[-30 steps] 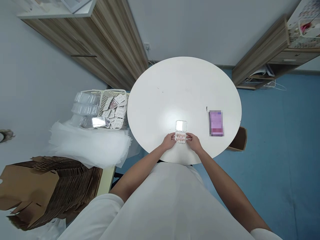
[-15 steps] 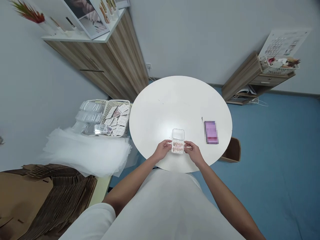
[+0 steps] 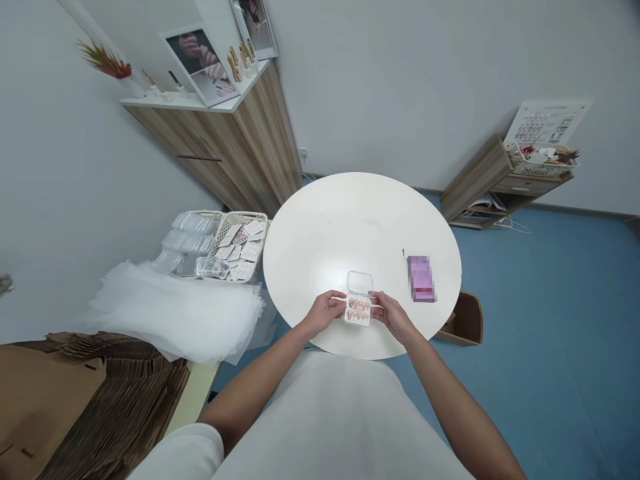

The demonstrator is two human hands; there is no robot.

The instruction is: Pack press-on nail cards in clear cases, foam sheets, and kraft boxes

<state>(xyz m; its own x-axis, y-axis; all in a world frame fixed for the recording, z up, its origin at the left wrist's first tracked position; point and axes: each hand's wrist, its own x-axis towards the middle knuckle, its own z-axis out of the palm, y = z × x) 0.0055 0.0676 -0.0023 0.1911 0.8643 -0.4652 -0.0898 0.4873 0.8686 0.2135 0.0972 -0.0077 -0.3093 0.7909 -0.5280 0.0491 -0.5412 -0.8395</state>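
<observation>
A small clear plastic case (image 3: 359, 309) holding several pink and orange press-on nails sits at the near edge of the round white table (image 3: 350, 227), its lid (image 3: 361, 282) flipped open away from me. My left hand (image 3: 325, 311) pinches the case's left side. My right hand (image 3: 393, 315) pinches its right side. Both hands have their fingers curled on the case.
A blurred purple card (image 3: 421, 279) lies on the table to the right. White baskets (image 3: 240, 247) with nail cards and clear cases stand at the left, beside a pile of white sheets (image 3: 175, 310) and flat cardboard boxes (image 3: 75, 400). Wooden cabinets line the walls.
The head camera has tilted up, so the table and hands sit lower in view. Both hands keep hold of the open case; the case looks slightly raised and turned toward me.
</observation>
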